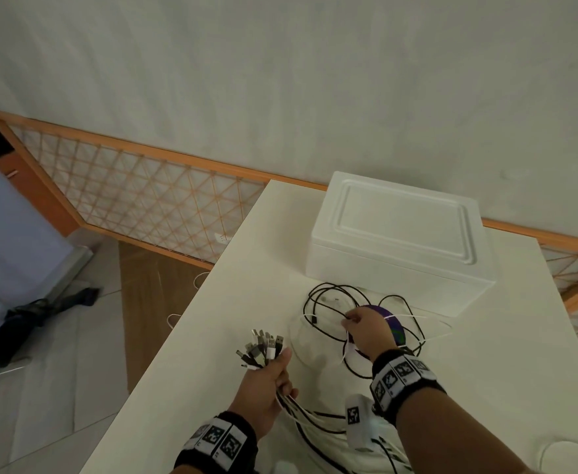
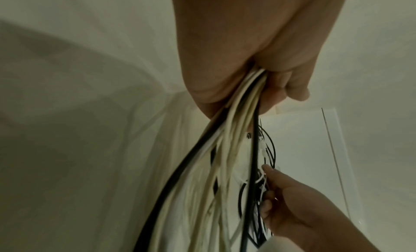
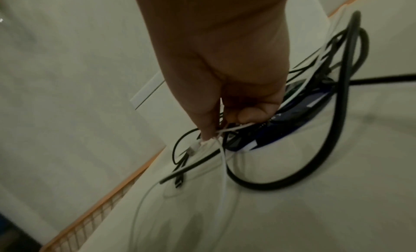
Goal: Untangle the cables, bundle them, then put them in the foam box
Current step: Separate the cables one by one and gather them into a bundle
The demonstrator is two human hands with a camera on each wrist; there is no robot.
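My left hand [image 1: 274,374] grips a bundle of black and white cables [image 2: 238,124], their USB plugs [image 1: 263,345] fanning out above the fist; the cable lengths trail back off the table's near edge. My right hand [image 1: 363,325] reaches into a loose tangle of black and white cables [image 1: 328,302] and pinches a white cable [image 3: 221,131] near its plug. That tangle lies over a purple disc [image 1: 395,325]. Behind it stands the white foam box [image 1: 400,234], its lid on.
The white table [image 1: 229,302] has its left edge running diagonally, with wooden floor and a lattice fence [image 1: 137,193] beyond. A white wall rises behind the box. A white rounded object [image 1: 568,455] sits at the near right.
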